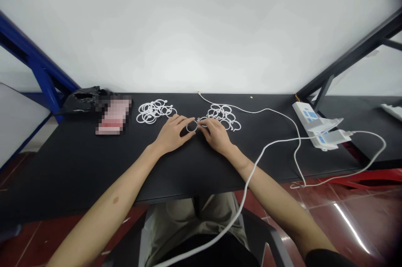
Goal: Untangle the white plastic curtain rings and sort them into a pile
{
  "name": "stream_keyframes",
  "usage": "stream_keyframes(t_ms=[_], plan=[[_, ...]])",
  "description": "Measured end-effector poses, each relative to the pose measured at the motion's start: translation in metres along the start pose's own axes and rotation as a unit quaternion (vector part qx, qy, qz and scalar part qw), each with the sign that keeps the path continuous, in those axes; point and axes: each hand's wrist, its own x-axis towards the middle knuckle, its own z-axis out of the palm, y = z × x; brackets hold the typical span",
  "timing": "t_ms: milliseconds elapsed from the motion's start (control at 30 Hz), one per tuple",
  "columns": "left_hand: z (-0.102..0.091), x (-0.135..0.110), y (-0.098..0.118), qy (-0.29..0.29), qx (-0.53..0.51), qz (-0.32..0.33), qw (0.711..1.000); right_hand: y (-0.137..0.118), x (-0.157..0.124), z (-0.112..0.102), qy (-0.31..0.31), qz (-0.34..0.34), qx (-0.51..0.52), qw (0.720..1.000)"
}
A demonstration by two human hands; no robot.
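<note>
Near the middle of the black table, a small white ring [187, 129] is held between my two hands. My left hand [172, 133] grips its left side between thumb and fingers. My right hand [216, 133] pinches at the ring's right edge, its fingertips close to those of the left. Beyond my left hand lies a pile of white rings [150, 112], overlapping one another. Another group of white rings [224, 112], some with small hook-like ends, spreads behind and beside my right hand, which partly hides it.
A pixelated pink packet [113, 116] and a crumpled black bag [83, 99] lie at the left. To the right is a white power strip [306, 114] with a plugged-in adapter [336, 137]. A white cable [266, 145] runs across my right forearm. A white wall [201, 28] stands behind.
</note>
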Motion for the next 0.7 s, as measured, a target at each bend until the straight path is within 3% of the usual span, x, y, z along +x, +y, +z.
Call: stream_keyframes(t_ms=[300,500,700], plan=[[0.0,0.001,0.001,-0.017,-0.023,0.001,1.0,-0.006,0.001,-0.006,-0.033,0.015,0.038,0.999],[0.003,0.0,-0.003,-0.031,-0.068,-0.042,0.996,-0.01,0.001,-0.006,-0.043,-0.003,0.064,0.997],[0.0,0.0,0.0,0.002,-0.063,-0.036,0.997,-0.011,0.001,-0.003,-0.032,0.001,0.074,0.997]])
